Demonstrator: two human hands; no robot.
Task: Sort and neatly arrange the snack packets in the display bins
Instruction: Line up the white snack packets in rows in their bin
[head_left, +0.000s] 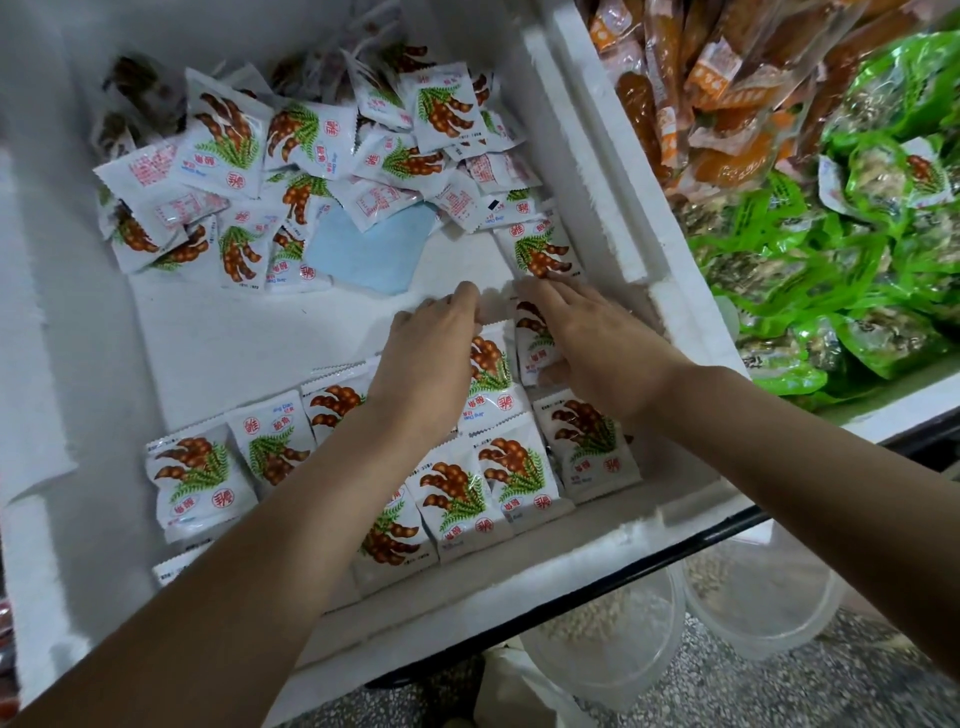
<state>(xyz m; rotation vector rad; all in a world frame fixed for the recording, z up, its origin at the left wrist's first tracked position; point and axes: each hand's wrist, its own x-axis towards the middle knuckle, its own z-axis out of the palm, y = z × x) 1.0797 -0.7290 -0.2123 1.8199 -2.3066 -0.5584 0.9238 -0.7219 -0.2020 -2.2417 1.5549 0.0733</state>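
Soft even light, just faint shadows under the left hand and right hand. Foam wall left of them is nearly blown out, green bags to the right glare, snack packets beyond go blurry, edges bend.

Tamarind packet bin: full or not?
Not full: bare floor of the foam bin shows between the loose packet pile behind and tidy rows in front.

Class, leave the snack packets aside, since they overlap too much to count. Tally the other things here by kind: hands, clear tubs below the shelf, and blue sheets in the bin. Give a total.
hands: 2 (left hand, right hand)
clear tubs: 2 ()
blue sheet: 1
total: 5
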